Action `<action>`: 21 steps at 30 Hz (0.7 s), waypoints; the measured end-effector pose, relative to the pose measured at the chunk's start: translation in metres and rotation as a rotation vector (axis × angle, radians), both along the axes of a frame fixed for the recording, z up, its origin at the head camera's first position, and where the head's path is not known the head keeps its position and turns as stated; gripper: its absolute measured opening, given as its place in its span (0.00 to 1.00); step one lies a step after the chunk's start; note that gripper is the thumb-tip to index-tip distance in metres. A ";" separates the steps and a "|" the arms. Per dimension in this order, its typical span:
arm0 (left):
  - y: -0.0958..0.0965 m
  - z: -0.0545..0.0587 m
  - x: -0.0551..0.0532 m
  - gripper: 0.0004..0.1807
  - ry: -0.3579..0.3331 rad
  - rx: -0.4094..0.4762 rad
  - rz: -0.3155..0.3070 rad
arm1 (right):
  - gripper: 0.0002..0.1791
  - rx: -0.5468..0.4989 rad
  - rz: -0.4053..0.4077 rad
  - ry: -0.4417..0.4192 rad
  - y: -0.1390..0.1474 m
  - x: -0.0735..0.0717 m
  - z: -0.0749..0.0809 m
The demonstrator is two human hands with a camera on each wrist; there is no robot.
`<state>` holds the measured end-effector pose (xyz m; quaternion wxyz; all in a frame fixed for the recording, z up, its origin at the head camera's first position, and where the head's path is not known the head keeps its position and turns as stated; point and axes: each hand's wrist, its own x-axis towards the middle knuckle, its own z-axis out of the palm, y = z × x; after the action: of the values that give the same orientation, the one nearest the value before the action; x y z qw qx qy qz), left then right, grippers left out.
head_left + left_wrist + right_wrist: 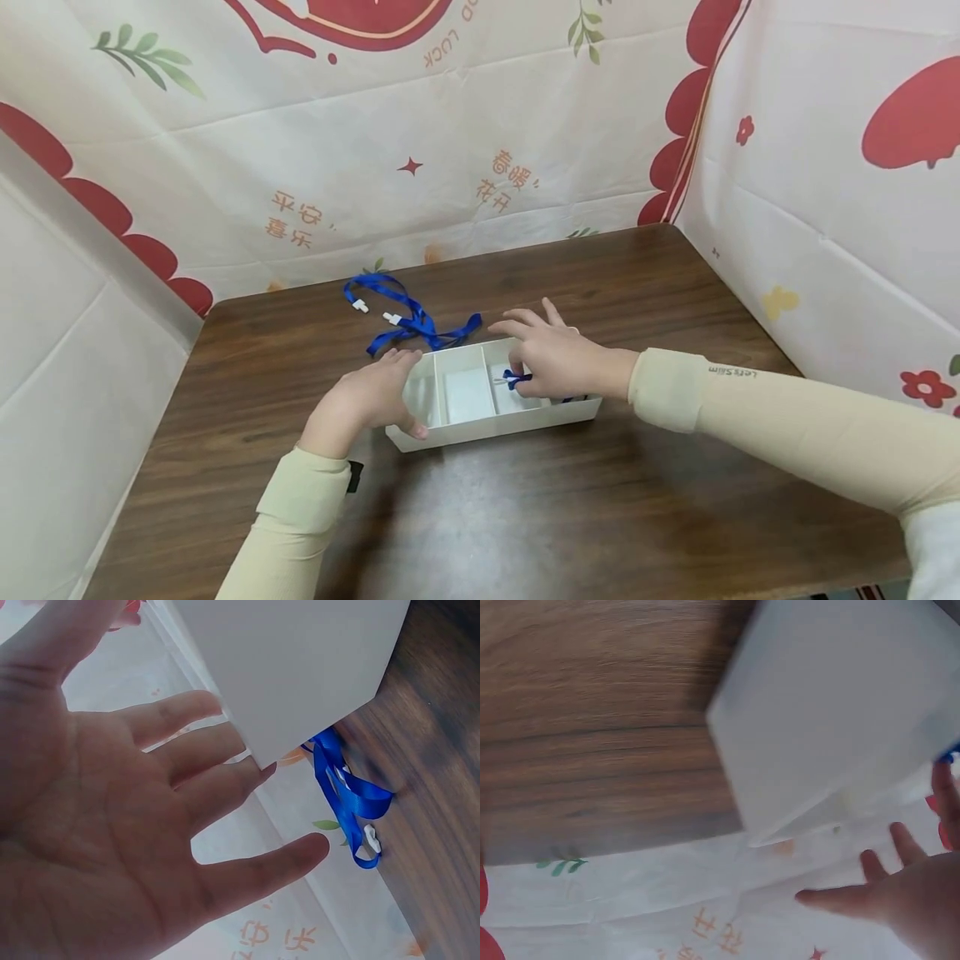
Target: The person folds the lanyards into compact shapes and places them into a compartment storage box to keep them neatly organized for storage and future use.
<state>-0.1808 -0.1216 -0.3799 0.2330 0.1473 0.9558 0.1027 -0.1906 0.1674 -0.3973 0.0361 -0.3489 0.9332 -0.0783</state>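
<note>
A white divided box (493,427) stands on the table. My left hand (375,396) is at its left end, fingers spread and nearly straight, the thumb by the front wall. In the left wrist view the fingertips of this hand (135,795) meet the edge of the box (300,667). My right hand (558,358) reaches over the right part of the box. Thumb and index finger pinch a small blue item with a white end (514,380) inside a compartment; its kind cannot be told. The other fingers stretch out above the back wall.
Behind the box lie blue lanyards (420,323) with white plastic clips (392,318). Something dark blue shows in the box's right end, partly hidden by the right hand. A printed white cloth (360,167) hangs behind the brown wooden table (637,500) and along its sides.
</note>
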 end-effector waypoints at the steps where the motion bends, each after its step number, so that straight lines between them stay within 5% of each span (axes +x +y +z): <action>1: -0.001 0.000 0.000 0.67 0.001 0.003 0.001 | 0.08 0.024 0.041 0.011 0.001 -0.003 -0.002; 7: -0.003 -0.001 -0.004 0.67 0.011 0.006 0.001 | 0.11 0.157 0.386 0.138 0.001 -0.019 -0.004; 10: -0.003 -0.002 -0.005 0.67 0.017 0.008 -0.001 | 0.11 0.167 0.489 0.212 0.000 -0.028 -0.003; 21: -0.001 -0.001 -0.003 0.66 -0.007 0.017 0.009 | 0.10 0.221 0.465 0.150 -0.002 -0.042 0.004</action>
<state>-0.1837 -0.1229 -0.3809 0.2344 0.1446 0.9547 0.1123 -0.2321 0.1650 -0.3930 0.0217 -0.5528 0.8309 0.0603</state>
